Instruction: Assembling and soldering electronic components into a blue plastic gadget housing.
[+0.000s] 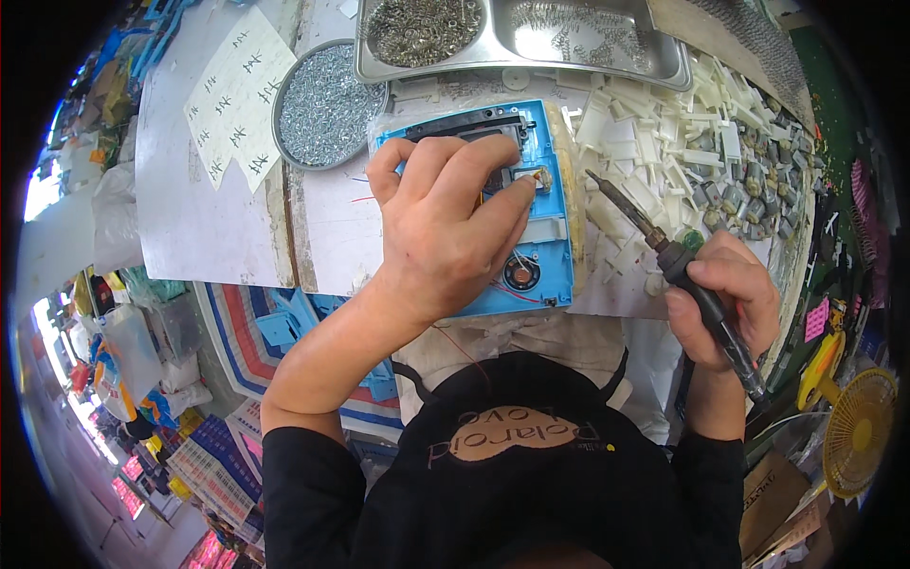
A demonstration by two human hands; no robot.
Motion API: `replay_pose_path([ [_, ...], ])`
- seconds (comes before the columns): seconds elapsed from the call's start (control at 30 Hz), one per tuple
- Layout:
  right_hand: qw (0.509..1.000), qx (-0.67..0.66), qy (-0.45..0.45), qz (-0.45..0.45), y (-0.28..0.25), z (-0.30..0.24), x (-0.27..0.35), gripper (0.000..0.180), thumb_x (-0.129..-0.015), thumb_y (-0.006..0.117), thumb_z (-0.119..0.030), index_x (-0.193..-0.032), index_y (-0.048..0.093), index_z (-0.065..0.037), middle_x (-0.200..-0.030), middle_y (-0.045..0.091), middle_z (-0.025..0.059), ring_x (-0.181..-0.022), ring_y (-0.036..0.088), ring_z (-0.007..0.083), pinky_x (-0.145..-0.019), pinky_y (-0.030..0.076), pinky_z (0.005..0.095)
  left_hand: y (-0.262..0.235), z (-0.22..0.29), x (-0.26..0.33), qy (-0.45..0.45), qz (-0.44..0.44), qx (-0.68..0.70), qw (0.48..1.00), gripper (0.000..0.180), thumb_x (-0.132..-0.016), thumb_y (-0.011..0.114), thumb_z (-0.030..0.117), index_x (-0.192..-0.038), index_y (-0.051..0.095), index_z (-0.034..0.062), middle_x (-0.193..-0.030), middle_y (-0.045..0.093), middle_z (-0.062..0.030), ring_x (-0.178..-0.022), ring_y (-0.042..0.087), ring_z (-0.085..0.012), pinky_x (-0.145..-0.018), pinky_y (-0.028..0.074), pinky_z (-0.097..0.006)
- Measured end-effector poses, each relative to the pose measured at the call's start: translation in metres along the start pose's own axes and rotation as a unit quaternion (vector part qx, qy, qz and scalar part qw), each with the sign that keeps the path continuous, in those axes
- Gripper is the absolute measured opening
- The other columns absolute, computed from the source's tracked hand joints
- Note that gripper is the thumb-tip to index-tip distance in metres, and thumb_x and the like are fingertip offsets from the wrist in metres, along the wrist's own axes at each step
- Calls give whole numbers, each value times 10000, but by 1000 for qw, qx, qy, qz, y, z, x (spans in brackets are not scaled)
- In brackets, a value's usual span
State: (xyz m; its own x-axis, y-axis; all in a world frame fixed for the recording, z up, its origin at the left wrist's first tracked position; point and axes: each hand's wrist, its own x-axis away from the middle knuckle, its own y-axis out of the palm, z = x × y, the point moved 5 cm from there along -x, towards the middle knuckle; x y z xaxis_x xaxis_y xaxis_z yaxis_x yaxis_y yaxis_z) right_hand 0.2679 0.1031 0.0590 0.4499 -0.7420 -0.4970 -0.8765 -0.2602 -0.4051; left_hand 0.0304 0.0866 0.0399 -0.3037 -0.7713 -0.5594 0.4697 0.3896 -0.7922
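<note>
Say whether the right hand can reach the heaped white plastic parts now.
Probably yes: the heaped white plastic parts lie ahead of the right hand, no barrier visible between, though its grip on the black-handled soldering iron would likely hinder picking.

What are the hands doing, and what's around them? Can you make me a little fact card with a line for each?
Left hand: resting over the blue casing, fingers on its parts
Right hand: gripping a black-handled tool, its metal tip beside the casing
Left of casing: round dish full of small metal pieces
Beyond casing: metal tray with metal parts in two compartments
Right of casing: pile of white plastic pieces
Far right: yellow fan
</note>
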Motion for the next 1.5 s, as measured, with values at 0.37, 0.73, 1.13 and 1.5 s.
replay_pose_path([
  [0.37,1000,-5,-5,14,0,1,2,332,-758,812,-36,-1033,626,-27,-658,573,43,-538,492,160,-488,347,280,-17,-1,-1,-7,-30,46,998,335,-623,810,61,-936,751,166,-1045,616,-8,-862,557,-179,-806,367,-363],
  [0.73,999,-15,32,19,-7,-3,11,322,-769,803,-38,-1034,623,-9,-679,544,45,-579,465,140,-519,311,267,-12,-1,13,22,-153,204,967,288,-697,759,-5,-965,706,85,-943,642,-40,-840,615,-239,-721,491,-356],
  [1.13,980,-161,112,-23,0,10,11,293,-763,791,-44,-996,621,7,-710,561,51,-601,455,118,-555,311,268,-12,-5,22,-149,-178,300,925,123,-812,707,7,-922,655,26,-984,584,-99,-851,628,-291,-714,524,-372],
  [1.5,968,-158,133,-143,24,17,-8,249,-722,811,-82,-910,660,-18,-692,592,37,-544,469,110,-512,316,261,-12,-2,24,-108,-200,242,943,166,-775,720,-49,-899,630,15,-1123,541,-137,-918,648,-281,-766,528,-353],
])
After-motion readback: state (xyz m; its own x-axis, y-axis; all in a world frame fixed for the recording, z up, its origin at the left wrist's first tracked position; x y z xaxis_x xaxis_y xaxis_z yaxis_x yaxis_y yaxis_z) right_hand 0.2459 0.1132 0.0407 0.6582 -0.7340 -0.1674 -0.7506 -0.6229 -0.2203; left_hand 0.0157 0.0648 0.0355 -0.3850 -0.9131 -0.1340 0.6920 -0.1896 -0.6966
